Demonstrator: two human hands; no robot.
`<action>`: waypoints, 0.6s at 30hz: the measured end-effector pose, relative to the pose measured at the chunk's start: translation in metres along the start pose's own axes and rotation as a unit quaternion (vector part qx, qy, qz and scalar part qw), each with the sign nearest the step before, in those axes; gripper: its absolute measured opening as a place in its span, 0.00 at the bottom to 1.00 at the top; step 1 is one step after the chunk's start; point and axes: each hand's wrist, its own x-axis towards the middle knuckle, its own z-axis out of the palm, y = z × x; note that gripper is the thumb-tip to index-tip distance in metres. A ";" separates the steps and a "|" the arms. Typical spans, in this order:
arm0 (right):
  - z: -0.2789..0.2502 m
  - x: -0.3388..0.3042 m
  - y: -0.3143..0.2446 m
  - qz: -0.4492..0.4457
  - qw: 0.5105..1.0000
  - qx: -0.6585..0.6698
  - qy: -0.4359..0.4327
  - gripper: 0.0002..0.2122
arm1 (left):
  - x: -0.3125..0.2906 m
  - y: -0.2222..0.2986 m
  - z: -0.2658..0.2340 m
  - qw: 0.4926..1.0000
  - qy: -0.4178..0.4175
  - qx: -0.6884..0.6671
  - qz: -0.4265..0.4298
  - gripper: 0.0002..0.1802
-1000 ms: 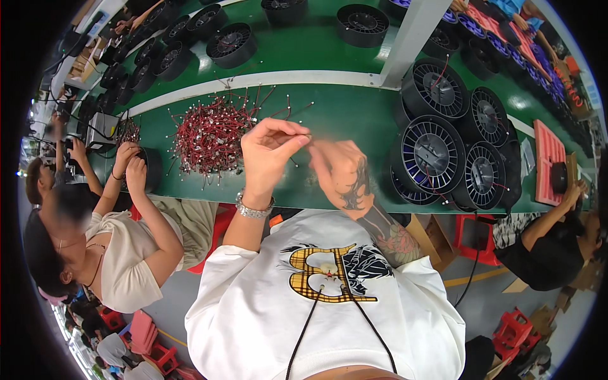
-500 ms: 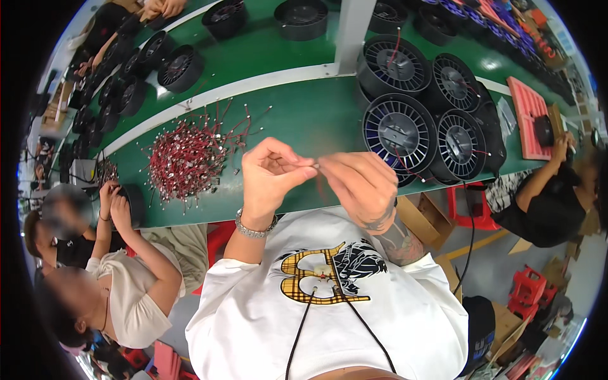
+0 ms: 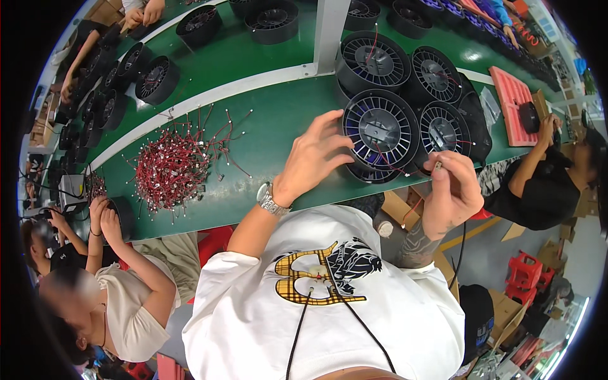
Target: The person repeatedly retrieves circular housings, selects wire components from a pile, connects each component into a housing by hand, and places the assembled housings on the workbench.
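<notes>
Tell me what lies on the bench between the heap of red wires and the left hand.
In the head view, bare green bench top separates the heap of red wires from the left hand; only a few stray wire ends reach into it.

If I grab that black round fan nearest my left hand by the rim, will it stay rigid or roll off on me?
The black round fan looks like moulded plastic with thin blades, so probably rigid and light. It leans on another fan beneath, so it may slide when the left hand pulls it. Its red wire trails loose and could snag.
</notes>
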 end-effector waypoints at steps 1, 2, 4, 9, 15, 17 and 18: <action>0.000 0.000 0.002 0.002 0.999 0.027 0.019 0.10 | -0.002 -0.003 -0.001 1.000 0.001 -0.012 -0.001 0.18; 0.000 -0.001 0.002 0.004 0.998 0.056 0.038 0.11 | -0.008 -0.003 -0.006 1.000 0.003 -0.011 -0.005 0.18; -0.005 -0.002 0.004 -0.008 0.997 0.075 0.029 0.11 | -0.019 0.004 -0.027 0.998 0.050 0.016 0.023 0.18; -0.001 -0.012 0.007 -0.008 0.988 0.152 -0.008 0.11 | -0.072 0.014 -0.069 0.976 0.180 0.109 0.063 0.18; 0.041 -0.023 0.010 0.106 0.972 0.146 -0.151 0.07 | -0.118 -0.002 -0.039 0.927 0.216 0.306 -0.018 0.19; 0.065 -0.032 0.018 0.130 0.962 0.127 -0.203 0.07 | -0.128 -0.012 -0.016 0.914 0.252 0.315 -0.047 0.20; 0.072 -0.034 0.019 0.132 0.961 0.127 -0.207 0.07 | -0.131 -0.013 -0.013 0.913 0.253 0.314 -0.052 0.20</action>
